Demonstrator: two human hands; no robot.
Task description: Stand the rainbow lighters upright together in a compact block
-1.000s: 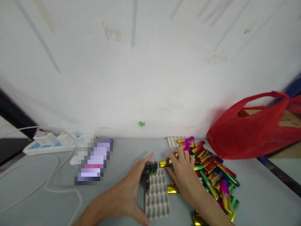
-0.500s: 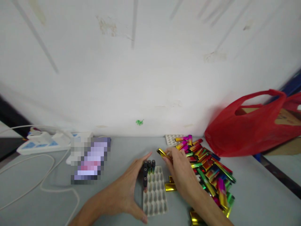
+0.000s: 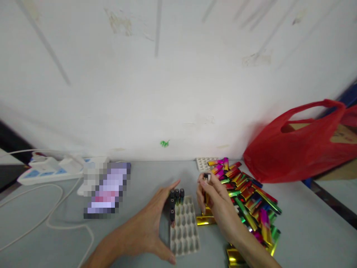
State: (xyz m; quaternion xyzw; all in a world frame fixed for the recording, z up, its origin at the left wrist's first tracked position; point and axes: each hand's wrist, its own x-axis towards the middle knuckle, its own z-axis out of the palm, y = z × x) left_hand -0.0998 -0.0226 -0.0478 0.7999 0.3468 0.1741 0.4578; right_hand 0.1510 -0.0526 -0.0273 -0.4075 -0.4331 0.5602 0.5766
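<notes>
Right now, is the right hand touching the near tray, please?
Apart. The head view shows a narrow strip of grey table between the right hand and the right edge of the near tray.

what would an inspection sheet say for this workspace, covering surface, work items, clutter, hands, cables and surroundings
Surface: grey tabletop against a wall
Work items: pale moulded tray with five black-topped pieces at its far end and left side; pile of shiny coloured pieces to the right
Clutter: pixelated phone-like device, red bag, second tray at the back
Left hand: spread beside the tray's left side; contact unclear
Right hand: gripping a small piece
Cables: white cable, looped; power strip, plugs in
Surroundings: scuffed white wall, green mark
</notes>
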